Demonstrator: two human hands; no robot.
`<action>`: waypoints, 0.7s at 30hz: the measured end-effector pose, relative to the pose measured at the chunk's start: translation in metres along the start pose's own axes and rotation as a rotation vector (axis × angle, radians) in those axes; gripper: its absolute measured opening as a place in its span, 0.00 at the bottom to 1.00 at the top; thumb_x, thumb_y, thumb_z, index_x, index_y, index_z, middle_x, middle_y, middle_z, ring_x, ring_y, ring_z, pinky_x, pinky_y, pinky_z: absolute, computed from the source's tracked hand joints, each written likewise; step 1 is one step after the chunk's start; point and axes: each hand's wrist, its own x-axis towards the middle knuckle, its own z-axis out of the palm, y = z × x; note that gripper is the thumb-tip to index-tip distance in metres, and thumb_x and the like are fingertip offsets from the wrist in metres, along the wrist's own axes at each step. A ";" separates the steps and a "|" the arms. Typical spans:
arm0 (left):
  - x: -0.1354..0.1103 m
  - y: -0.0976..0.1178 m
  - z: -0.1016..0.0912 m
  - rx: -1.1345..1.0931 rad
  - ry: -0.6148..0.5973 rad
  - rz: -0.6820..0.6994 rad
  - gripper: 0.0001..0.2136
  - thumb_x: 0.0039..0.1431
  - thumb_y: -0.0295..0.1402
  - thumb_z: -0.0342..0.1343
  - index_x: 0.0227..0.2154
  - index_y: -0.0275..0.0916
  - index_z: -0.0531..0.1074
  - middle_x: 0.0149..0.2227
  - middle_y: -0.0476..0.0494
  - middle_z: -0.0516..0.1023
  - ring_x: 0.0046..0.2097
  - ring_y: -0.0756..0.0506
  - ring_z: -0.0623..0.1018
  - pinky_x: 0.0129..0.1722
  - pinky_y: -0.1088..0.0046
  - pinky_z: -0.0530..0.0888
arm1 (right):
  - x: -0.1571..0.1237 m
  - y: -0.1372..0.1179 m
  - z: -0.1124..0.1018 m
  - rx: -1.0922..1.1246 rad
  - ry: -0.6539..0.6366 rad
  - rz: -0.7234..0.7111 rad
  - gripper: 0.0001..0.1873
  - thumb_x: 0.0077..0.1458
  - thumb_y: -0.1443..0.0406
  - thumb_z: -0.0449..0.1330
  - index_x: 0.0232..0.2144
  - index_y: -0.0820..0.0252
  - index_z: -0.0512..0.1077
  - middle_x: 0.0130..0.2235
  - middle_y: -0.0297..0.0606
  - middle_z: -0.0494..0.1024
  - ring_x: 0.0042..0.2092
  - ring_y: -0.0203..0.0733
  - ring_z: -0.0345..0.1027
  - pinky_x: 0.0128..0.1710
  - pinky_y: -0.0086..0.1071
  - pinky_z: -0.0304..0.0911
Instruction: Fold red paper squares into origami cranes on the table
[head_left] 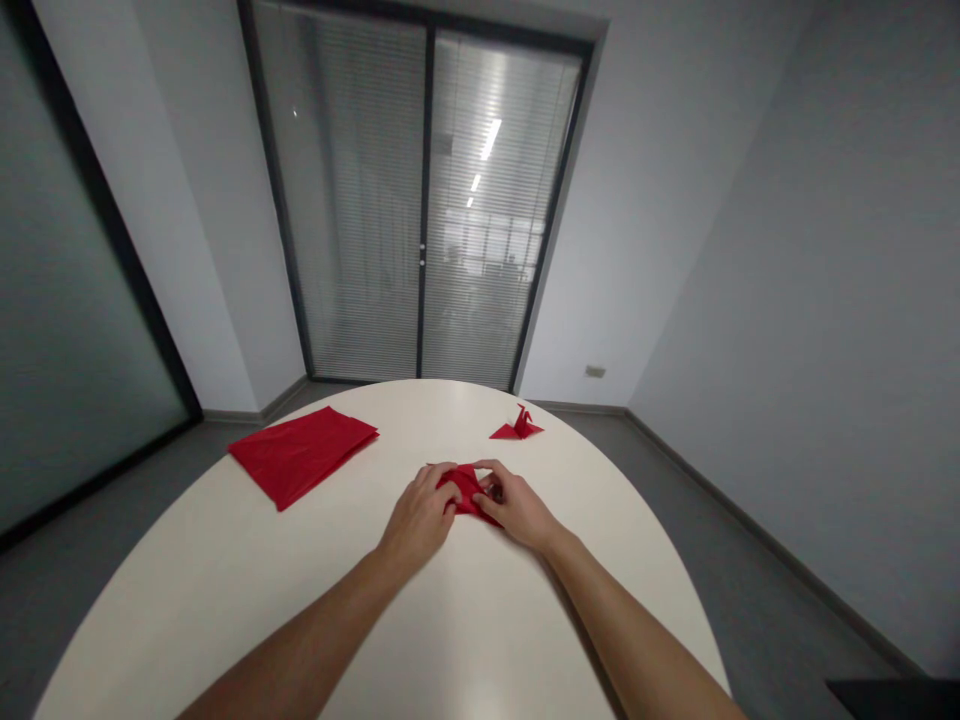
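Observation:
A small piece of folded red paper (466,490) lies on the white table between my two hands. My left hand (421,512) presses on its left side, with the fingers bent over it and the thumb on its near part. On the right side, my right hand (516,502) curls round the paper, thumb and index finger against it. Parts of the paper are hidden under both hands, so its full shape does not show. Just beyond my right hand stands a red paper crane (519,426) with its wings spread.
A stack of red paper sheets (304,455) lies at the left on the round white table (225,590). The table's curved edge runs past my right forearm. Behind it are a glass partition with blinds (367,220) and a wall socket (595,371).

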 end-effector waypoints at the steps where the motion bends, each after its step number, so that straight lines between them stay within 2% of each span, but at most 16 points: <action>1: 0.001 0.001 -0.002 0.016 -0.004 -0.008 0.12 0.56 0.17 0.54 0.34 0.41 0.75 0.51 0.43 0.74 0.53 0.41 0.72 0.56 0.59 0.73 | 0.000 0.000 0.000 0.004 0.004 0.000 0.23 0.58 0.66 0.61 0.56 0.54 0.67 0.39 0.35 0.80 0.31 0.37 0.68 0.32 0.30 0.62; 5: 0.003 0.004 -0.007 0.078 -0.047 -0.051 0.11 0.58 0.18 0.54 0.35 0.42 0.76 0.41 0.44 0.76 0.45 0.42 0.75 0.48 0.64 0.74 | 0.001 -0.001 0.001 0.040 0.053 0.012 0.22 0.58 0.66 0.60 0.56 0.55 0.68 0.39 0.35 0.79 0.32 0.37 0.69 0.32 0.30 0.62; 10: 0.001 0.004 -0.006 0.060 -0.083 -0.121 0.09 0.64 0.24 0.53 0.42 0.41 0.76 0.41 0.44 0.80 0.43 0.42 0.78 0.44 0.64 0.75 | 0.003 -0.003 0.004 0.102 0.152 0.021 0.20 0.57 0.64 0.60 0.52 0.57 0.71 0.37 0.35 0.77 0.34 0.39 0.69 0.35 0.32 0.64; 13: 0.000 0.005 -0.004 0.013 -0.056 -0.148 0.11 0.66 0.27 0.52 0.46 0.41 0.76 0.44 0.43 0.82 0.44 0.41 0.80 0.47 0.64 0.75 | 0.006 -0.006 0.007 0.207 0.198 0.025 0.18 0.55 0.63 0.61 0.49 0.58 0.72 0.36 0.36 0.77 0.38 0.41 0.71 0.39 0.34 0.67; 17: 0.000 0.004 -0.001 -0.060 0.007 -0.147 0.11 0.68 0.31 0.51 0.47 0.40 0.76 0.47 0.42 0.82 0.49 0.41 0.79 0.52 0.62 0.74 | 0.010 -0.006 0.008 0.287 0.294 0.028 0.15 0.51 0.62 0.63 0.42 0.59 0.75 0.42 0.41 0.78 0.44 0.44 0.71 0.43 0.36 0.69; 21: 0.001 -0.002 0.005 -0.167 0.060 -0.155 0.12 0.69 0.31 0.49 0.48 0.40 0.76 0.49 0.42 0.81 0.51 0.42 0.79 0.54 0.61 0.74 | 0.011 -0.007 0.009 0.423 0.326 0.086 0.18 0.46 0.63 0.66 0.42 0.58 0.73 0.46 0.41 0.78 0.41 0.43 0.72 0.39 0.35 0.70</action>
